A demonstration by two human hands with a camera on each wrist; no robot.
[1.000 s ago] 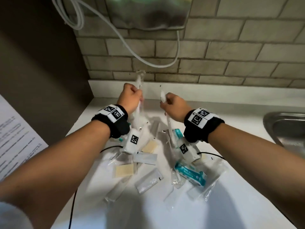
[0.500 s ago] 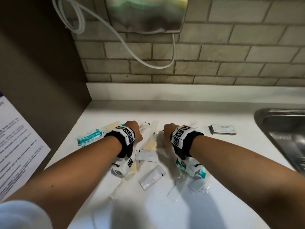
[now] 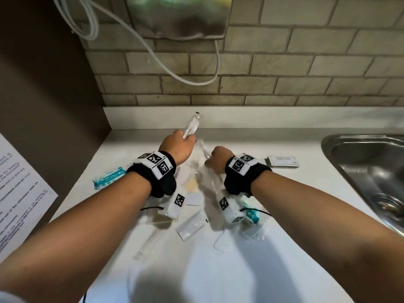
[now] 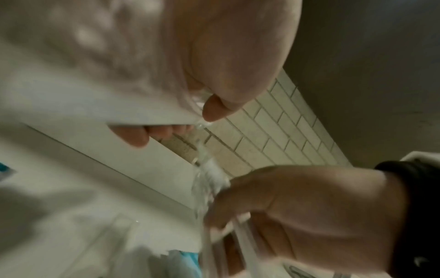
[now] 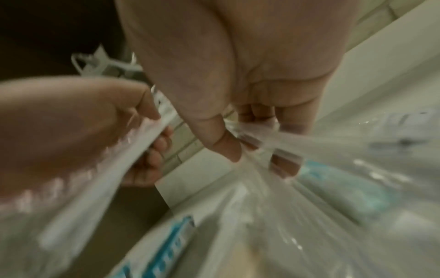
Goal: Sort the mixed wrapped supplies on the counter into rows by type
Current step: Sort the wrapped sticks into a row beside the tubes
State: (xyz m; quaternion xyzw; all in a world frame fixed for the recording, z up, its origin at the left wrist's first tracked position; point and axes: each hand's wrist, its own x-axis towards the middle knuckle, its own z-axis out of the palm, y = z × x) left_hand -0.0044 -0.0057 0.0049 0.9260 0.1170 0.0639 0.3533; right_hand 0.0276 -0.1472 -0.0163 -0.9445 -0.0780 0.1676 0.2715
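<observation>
Above the far side of the pile on the counter (image 3: pixel 284 248), the left hand (image 3: pixel 178 146) and right hand (image 3: pixel 218 159) each pinch a clear wrapped packet (image 3: pixel 192 127); light, limp, slippery film, likely best gripped at sealed ends.

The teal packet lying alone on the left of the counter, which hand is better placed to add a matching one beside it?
Left, probably. The left hand is nearer the teal packet; the right hand would cross over.
</observation>
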